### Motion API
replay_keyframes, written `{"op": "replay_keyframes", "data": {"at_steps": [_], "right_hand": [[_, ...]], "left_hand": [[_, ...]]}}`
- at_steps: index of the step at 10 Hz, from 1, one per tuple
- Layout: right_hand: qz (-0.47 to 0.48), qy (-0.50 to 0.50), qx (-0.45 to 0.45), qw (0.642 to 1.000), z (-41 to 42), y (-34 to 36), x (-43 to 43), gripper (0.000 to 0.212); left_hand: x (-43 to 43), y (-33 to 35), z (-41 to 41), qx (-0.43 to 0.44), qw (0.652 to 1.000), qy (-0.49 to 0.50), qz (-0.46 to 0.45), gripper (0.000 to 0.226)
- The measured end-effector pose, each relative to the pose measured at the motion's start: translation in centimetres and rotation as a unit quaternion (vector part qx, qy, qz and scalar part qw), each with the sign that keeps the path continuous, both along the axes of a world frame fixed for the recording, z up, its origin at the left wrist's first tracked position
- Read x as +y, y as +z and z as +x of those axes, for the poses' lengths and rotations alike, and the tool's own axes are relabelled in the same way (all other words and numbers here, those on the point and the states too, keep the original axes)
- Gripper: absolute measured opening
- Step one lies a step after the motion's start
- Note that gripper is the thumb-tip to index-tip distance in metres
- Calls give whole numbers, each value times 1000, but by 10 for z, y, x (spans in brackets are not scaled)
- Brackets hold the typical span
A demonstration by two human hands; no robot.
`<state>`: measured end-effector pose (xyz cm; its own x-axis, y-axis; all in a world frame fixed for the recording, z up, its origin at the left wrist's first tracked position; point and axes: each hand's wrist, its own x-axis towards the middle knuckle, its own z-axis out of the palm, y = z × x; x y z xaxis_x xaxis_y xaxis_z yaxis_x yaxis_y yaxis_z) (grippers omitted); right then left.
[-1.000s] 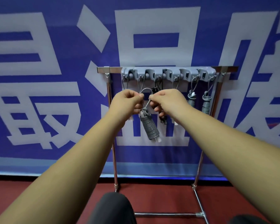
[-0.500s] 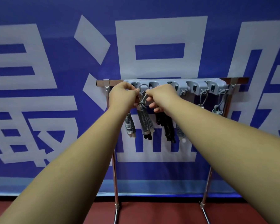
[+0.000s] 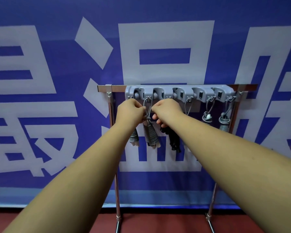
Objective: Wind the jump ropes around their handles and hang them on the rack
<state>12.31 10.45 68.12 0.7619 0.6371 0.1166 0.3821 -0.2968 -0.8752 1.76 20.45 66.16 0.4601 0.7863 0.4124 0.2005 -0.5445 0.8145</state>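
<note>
Two bare arms reach forward. The left hand [image 3: 130,113] and the right hand [image 3: 168,111] each pinch, with curled fingers, the cord loop of one grey jump rope [image 3: 152,135]. The rope is wound and hangs from the second hook from the left on the rack [image 3: 104,88]. Six wound ropes show there: five grey, plus one black rope [image 3: 173,138]. One blue banner [image 3: 57,14] stands behind.

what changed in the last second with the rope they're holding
The grey wound jump rope was lifted from below the hooks up to the rack. Its loop now sits over the second hook from the left. The left hand and right hand still pinch the loop; nothing was let go. The black rope and the far-right grey rope hang as before.
</note>
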Motion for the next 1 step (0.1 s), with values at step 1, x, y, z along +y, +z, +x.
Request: {"op": "replay_keyframes", "data": {"at_steps": [1], "right_hand": [[-3,-5,9,1000,-2,7,-13,21]], "left_hand": [[-1,7,-6,18,1000,4,9,15]]}}
